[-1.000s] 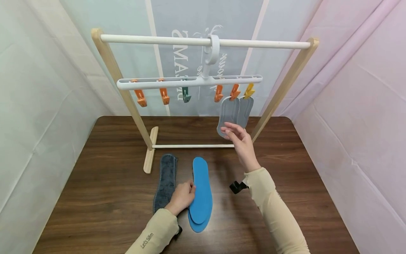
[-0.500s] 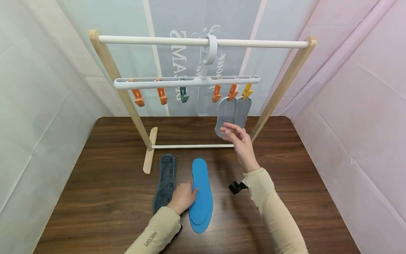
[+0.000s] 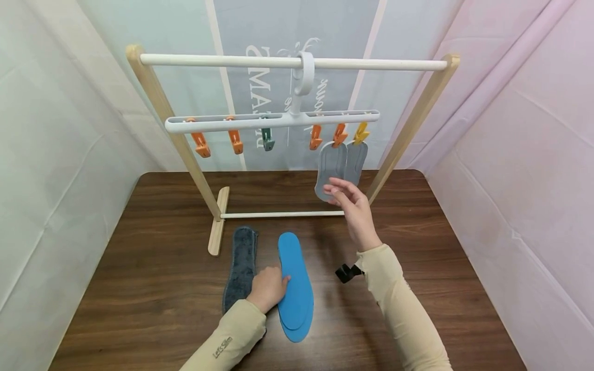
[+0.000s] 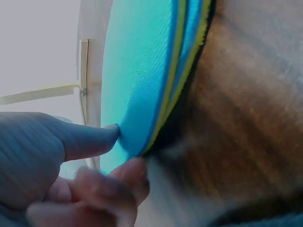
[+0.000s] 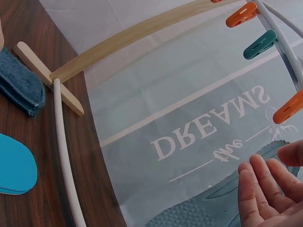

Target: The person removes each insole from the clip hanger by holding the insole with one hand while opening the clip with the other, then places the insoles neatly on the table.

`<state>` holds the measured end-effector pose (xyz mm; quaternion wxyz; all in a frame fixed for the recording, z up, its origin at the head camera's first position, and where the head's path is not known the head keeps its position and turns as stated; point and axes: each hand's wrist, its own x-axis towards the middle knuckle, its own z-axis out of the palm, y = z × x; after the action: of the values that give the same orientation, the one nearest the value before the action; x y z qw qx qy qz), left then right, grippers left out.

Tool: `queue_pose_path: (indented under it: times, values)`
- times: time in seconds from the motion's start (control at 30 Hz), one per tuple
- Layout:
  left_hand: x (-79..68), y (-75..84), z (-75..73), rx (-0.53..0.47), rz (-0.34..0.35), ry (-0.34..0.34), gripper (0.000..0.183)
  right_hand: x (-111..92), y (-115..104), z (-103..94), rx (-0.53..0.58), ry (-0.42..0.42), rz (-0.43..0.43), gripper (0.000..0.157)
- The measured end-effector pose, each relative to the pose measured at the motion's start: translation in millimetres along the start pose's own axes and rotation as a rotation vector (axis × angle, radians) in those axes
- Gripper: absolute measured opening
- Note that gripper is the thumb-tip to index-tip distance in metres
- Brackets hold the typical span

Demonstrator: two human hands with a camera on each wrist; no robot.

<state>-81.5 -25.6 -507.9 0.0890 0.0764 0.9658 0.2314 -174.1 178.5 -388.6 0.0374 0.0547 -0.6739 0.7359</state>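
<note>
On the table lie two stacked blue insoles (image 3: 298,293), the lower one showing at the heel end. My left hand (image 3: 268,289) pinches their left edge, thumb on the upper face and fingers curled at the side. Yellow edge layers of the blue insoles (image 4: 137,71) show in the left wrist view. Left of them is a dark grey fleecy pair of insoles (image 3: 241,257), partly behind the left hand. My right hand (image 3: 356,214) is raised with relaxed fingers, holding nothing. It overlaps the lower end of two grey insoles (image 3: 330,162) hanging from an orange clip (image 3: 340,135) and a yellow clip (image 3: 361,133).
A wooden rack with a white top rod (image 3: 223,60) stands at the back. From it hangs a white clip hanger (image 3: 260,122) with several other clips, among them a green clip (image 3: 267,139), holding nothing. A white lower rod (image 3: 283,214) spans the rack's feet.
My left thumb has moved onto the top of the blue insoles. They have turned slightly, toe end to the left and heel end to the right. The right hand has stayed nearly still.
</note>
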Motion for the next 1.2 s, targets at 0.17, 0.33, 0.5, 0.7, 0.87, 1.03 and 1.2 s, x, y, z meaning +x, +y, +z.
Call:
queue_pose_path:
  times: [0.17, 0.33, 0.5, 0.7, 0.87, 1.03, 1.2]
  values:
    - [3.4, 5.1, -1.4, 0.02, -0.005, 0.005, 0.033, 1.2, -3.9, -1.9, -0.01, 0.008, -0.003, 0.04]
    - [7.5, 9.4, -2.8, 0.019, 0.05, -0.018, 0.05, 3.6, -7.0, -3.1, -0.012, 0.025, 0.0, 0.04]
    - [13.0, 14.7, -6.3, 0.036, 0.124, -0.02, 0.029, 6.1, -8.9, -4.9, -0.009, 0.033, -0.002, 0.041]
    - [23.7, 21.0, -13.0, 0.114, 0.148, -0.055, 0.015, 6.6, -10.4, -6.7, -0.013, 0.031, 0.004, 0.041]
    - [30.1, 25.5, -13.9, 0.117, 0.124, -0.124, 0.013, 7.0, -11.3, -9.3, -0.018, 0.032, -0.008, 0.042]
    - [29.7, 29.6, -13.3, 0.099, 0.131, -0.168, 0.011, 7.1, -12.7, -10.5, -0.026, 0.031, -0.006, 0.04]
    - [38.2, 40.9, -25.0, 0.088, 0.186, -0.124, 0.029, 10.6, -18.5, -11.9, -0.03, 0.041, -0.026, 0.039]
